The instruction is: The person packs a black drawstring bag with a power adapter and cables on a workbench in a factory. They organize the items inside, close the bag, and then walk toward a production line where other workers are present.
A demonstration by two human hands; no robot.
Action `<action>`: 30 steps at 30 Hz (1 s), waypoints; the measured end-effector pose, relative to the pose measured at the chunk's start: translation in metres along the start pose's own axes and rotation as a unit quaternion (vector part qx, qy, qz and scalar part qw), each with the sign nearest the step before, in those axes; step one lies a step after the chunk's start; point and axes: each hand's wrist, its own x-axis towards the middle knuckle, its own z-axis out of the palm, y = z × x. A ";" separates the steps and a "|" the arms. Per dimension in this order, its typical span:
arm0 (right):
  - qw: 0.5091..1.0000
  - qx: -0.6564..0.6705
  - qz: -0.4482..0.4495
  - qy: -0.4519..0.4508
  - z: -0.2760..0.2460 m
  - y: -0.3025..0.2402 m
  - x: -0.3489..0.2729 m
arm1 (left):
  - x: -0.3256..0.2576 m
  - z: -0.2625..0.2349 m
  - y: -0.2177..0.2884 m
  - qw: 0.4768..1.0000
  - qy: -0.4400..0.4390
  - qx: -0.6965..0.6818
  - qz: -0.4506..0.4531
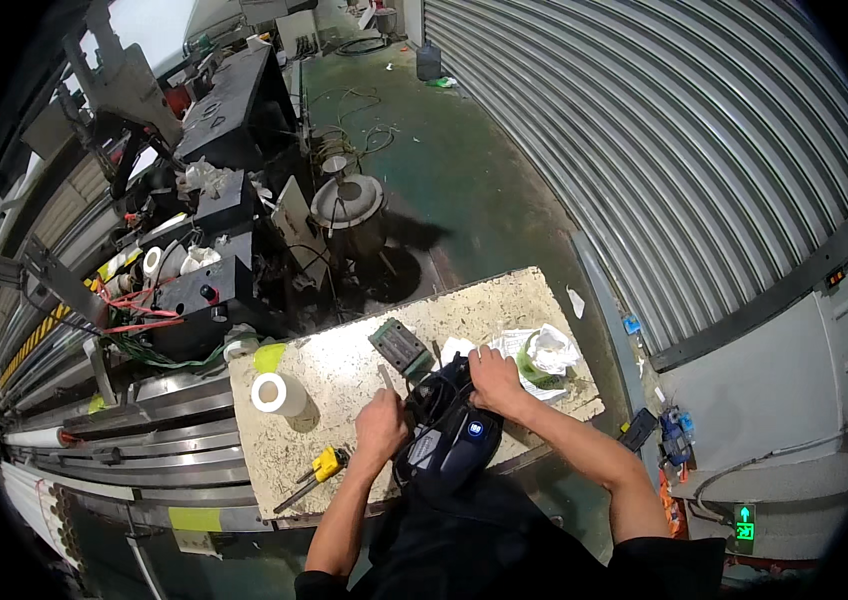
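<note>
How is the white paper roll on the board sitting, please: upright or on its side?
On its side: the white paper roll shows its hollow core end-on.

Both forearms reach up from below — left hand fisted, right hand curled, fingers bent down.

Green lit sign low on the right wall

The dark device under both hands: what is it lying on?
The dark device lies on a speckled board, near its front edge. The left hand and right hand cover parts of it, and the board beneath it is hidden.
</note>
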 end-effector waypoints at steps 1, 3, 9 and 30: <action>1.000 -0.019 -0.010 0.015 -0.003 -0.002 -0.002 | -0.003 -0.002 0.000 0.999 0.032 -0.033 -0.020; 0.999 0.007 -0.004 0.040 -0.012 0.001 -0.010 | -0.005 -0.011 -0.003 0.991 0.089 -0.091 -0.028; 0.966 0.254 -0.052 -0.016 -0.042 0.017 -0.002 | -0.028 -0.010 -0.016 0.969 0.116 -0.144 -0.165; 0.980 0.181 -0.026 -0.079 -0.029 0.060 -0.022 | -0.078 -0.022 -0.006 0.959 0.006 -0.162 -0.233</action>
